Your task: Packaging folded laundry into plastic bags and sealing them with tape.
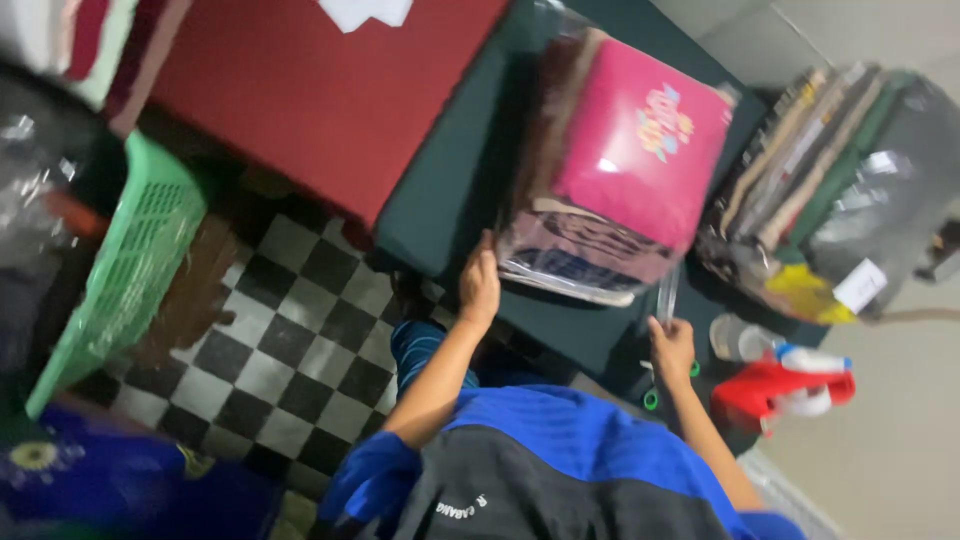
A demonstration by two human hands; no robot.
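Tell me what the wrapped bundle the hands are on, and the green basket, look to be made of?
The bundle looks like folded cloth, pink on top, inside clear glossy plastic film; the wrap shows bright glare and wrinkles. The left hand touches its lower edge; the right hand is near its corner. The basket seems to be moulded plastic, matt green, with a lattice of small holes.

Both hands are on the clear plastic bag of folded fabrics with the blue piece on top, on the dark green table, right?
Not quite: the head view shows the top piece is pink, not blue. Left hand and right hand touch the clear plastic bag on the dark green table.
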